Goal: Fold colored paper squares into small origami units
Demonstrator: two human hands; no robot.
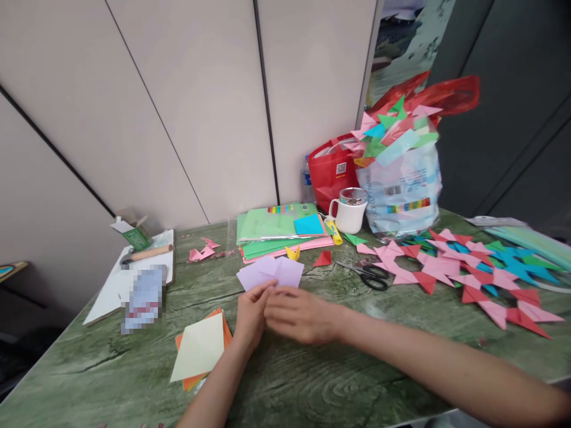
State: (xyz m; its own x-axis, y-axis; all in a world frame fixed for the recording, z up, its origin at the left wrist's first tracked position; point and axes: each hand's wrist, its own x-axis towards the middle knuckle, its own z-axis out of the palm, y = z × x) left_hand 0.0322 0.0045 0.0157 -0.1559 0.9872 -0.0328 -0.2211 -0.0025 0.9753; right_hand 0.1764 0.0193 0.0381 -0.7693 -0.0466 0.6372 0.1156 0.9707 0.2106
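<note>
left hand [250, 314] – fingers pinched on lilac paper sheets [271, 272], at centre of green counter [312, 380] | right hand [300, 314] – fingers curled over the sheets' near edge, touching the left | near: cream sheet on orange stack [199, 351] left, scissors [370, 276] right, folded paper stars [468, 273] beyond, white mug [348, 214] behind

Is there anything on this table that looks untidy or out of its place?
The scissors lie open among folded pieces. Small pink scraps are scattered near the wall, and the bag overflows with folded paper shapes.
</note>
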